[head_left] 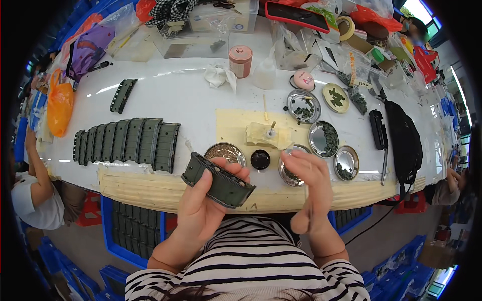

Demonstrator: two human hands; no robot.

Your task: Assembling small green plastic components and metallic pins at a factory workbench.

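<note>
My left hand [201, 200] is closed around a dark green curved plastic panel [219, 181] with ribbed edges, tilted above the table's front edge. To its right, my right hand [314, 178] is raised over a small metal dish [291, 175] that it partly covers. Motion smears its fingers, so I cannot make out whether anything is between them. Behind the panel lies a metal dish of tiny brownish pieces [226, 148], partly hidden. Between my hands stands a small black round pot [260, 160]. Beyond it, a tape-wrapped block [269, 134] has a short peg on top.
A row of similar green panels [125, 143] lies at left, with a single panel [123, 95] behind. Metal dishes of small green parts [324, 139] stand at right, near a black pouch [403, 140]. Below the table is a blue crate of panels [106, 231].
</note>
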